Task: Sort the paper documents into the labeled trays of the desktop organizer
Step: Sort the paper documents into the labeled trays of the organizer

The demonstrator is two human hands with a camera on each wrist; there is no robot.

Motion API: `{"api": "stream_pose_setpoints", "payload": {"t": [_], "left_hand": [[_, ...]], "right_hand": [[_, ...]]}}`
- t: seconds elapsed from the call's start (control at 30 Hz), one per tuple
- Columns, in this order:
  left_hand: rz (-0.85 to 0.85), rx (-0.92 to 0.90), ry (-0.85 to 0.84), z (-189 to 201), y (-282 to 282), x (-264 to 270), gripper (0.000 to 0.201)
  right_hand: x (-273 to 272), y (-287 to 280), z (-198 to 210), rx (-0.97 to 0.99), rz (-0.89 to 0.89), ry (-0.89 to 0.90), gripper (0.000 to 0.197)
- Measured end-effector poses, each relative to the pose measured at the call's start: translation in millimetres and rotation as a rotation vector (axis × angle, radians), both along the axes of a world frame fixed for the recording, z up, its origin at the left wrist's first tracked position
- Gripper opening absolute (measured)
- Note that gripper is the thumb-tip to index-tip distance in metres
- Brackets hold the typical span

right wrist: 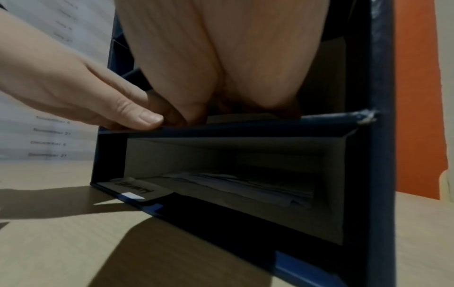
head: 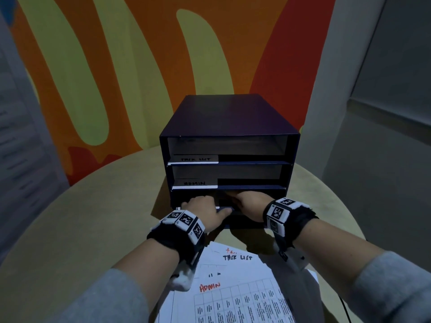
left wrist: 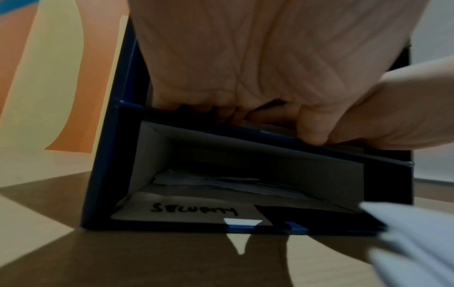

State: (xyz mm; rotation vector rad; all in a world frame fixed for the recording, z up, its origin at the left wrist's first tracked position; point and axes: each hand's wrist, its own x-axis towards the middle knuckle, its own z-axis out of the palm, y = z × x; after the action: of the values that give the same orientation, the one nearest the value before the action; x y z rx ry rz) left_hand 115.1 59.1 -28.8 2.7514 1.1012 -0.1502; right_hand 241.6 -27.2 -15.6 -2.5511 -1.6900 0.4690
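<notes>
The left hand (head: 203, 209) and the right hand (head: 248, 201) reach side by side into the front of the dark blue organizer (head: 229, 127), fingers hidden past a shelf edge, so I cannot tell whether they grasp anything. Below them, the bottom tray (left wrist: 196, 226), labeled SECURITY, holds a few papers (right wrist: 245, 184). Nearer the person than the hands, loose documents (head: 235, 287) headed TASK LIST and ADMIN lie on the round counter (head: 81, 229).
</notes>
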Motion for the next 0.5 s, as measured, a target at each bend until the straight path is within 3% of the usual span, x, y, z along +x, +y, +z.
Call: {"api": "stream_pose_setpoints", "payload": {"t": [0.1,0.27,0.5], "left_hand": [[-0.017,-0.048,0.002,-3,9,0,0.061],[-0.09,-0.063,0.072,2,19,4,0.073],[-0.099,-0.027,0.133,6,16,16,0.055]], "right_hand": [[3,-5,1,0.061,0.088,0.02,0.041],[6,1,-6,-0.085,-0.013,-0.095,0.028],[7,9,-7,-0.088,-0.091,-0.097,0.038]]}}
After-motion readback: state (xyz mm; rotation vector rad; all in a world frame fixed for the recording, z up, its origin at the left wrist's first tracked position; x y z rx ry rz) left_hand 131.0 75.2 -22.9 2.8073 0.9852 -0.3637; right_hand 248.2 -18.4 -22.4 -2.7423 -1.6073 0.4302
